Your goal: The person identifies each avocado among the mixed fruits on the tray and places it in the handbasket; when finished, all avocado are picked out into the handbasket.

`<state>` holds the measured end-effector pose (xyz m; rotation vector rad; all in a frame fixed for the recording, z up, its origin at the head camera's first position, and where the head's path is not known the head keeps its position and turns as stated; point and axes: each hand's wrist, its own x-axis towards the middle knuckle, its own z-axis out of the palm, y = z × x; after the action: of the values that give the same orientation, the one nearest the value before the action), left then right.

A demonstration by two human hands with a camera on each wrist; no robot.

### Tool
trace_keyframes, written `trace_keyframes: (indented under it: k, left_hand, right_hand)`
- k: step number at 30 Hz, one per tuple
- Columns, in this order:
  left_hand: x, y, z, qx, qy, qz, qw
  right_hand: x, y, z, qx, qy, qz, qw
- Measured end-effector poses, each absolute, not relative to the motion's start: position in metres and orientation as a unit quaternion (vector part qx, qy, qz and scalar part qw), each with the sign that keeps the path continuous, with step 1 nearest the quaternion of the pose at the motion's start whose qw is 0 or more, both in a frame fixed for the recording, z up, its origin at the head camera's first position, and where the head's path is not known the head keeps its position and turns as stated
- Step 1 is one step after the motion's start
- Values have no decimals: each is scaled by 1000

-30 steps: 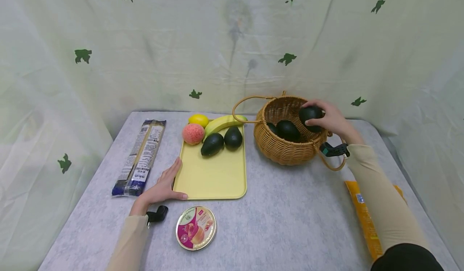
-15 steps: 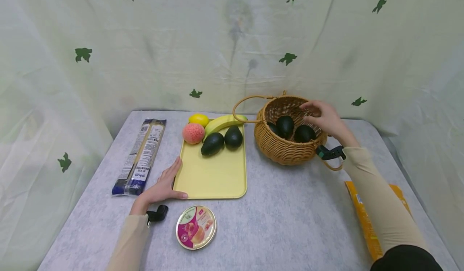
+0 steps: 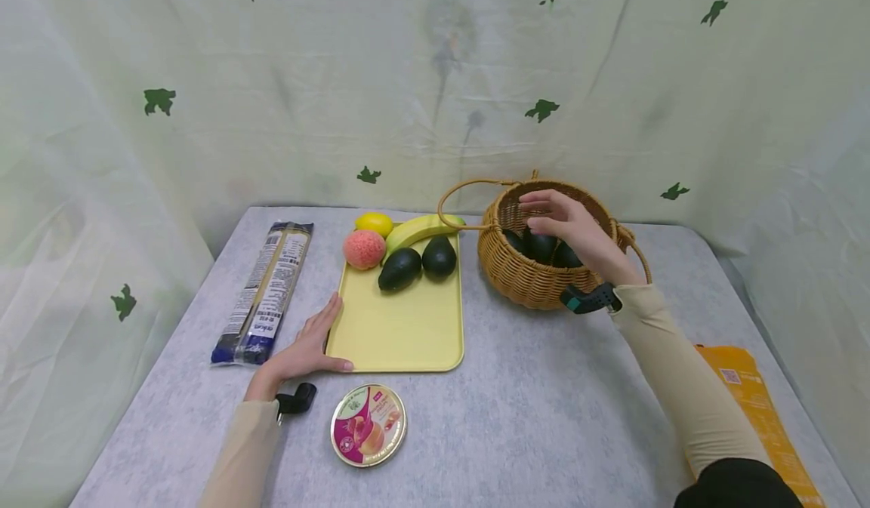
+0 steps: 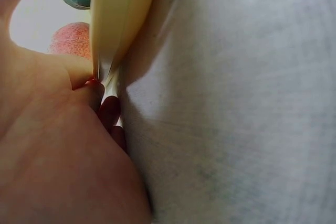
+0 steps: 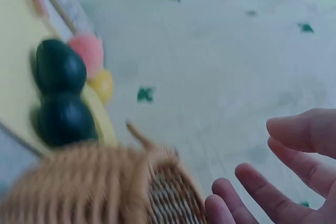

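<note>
My right hand [image 3: 567, 225] hovers over the wicker basket [image 3: 523, 289], its fingers apart and holding nothing. Below it, three dark green avocados [image 3: 540, 246] lie in the basket, partly hidden by the hand and rim. My left hand [image 3: 307, 349] rests against the left edge of a yellow tray [image 3: 401, 334], with the thumb at its near corner. In the left wrist view, fingertips [image 4: 109, 111] sit right at the tray's rim. Toward the tray's far end lie two more avocados [image 3: 399, 269], a banana [image 3: 421, 229], a pink round fruit [image 3: 364, 250] and a lemon [image 3: 374, 224].
Left of the tray lies a long dark and white packet [image 3: 263, 293]. A round tin [image 3: 368, 426] with a pink label stands before the tray. An orange bag [image 3: 748, 395] is partly under the right forearm. One basket handle [image 3: 451, 198] reaches over the banana; a curtain hangs behind.
My right hand set the avocado it held down among the others in the basket, let go, and moved left over the basket. The left hand and tray stayed in place.
</note>
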<state>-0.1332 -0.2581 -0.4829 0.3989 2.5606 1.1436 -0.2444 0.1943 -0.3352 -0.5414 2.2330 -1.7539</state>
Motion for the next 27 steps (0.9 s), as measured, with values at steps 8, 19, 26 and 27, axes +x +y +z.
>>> trace_keyframes:
  k: [8,19,26,27]
  left_hand:
    - [-133,-258,-483,140,894,398,152]
    - [-132,-257,-482,136,894,398,154]
    - [-132,-257,-482,138,894,398,150]
    - [-132,-257,-482,138,895,398,150]
  right_hand:
    - [-235,150,-336,-248,741,-601,165]
    - [-238,104,-364,-286,743,-574,190]
    - [-241,84,-387,-239,766,-556,218]
    - [-242,82,-391,-230,771,-552,219]
